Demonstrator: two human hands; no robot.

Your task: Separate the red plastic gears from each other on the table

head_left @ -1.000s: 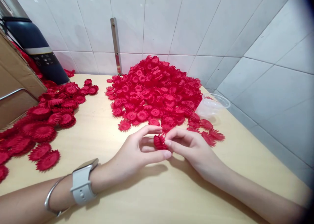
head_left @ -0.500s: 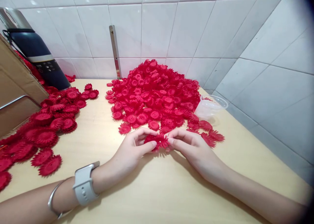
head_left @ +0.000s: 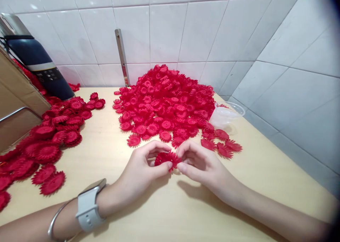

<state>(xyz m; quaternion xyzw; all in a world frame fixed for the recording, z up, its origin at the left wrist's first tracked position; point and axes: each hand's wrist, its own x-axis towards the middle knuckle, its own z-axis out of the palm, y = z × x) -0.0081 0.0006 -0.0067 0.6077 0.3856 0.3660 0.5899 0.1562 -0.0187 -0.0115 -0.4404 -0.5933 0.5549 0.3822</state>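
Both hands meet over the pale wooden table (head_left: 164,213), pinching one red flower-shaped plastic piece (head_left: 165,158) between them. My left hand (head_left: 145,171), with a white watch and a metal bangle on the wrist, grips its left side with thumb and fingers. My right hand (head_left: 200,164) holds the right edge with its fingertips. Just beyond the hands lies a big heap of the same red flower pieces (head_left: 167,100), reaching back to the tiled wall.
A second spread of larger red flower pieces (head_left: 50,136) covers the table's left side. A cardboard box (head_left: 18,104) and a dark blue appliance (head_left: 42,68) stand at far left. A clear plastic cup (head_left: 228,114) lies by the right wall.
The hands drew slightly nearer to me with the red piece, which turned from edge-on to flatter between the fingertips. The view shifted a little.
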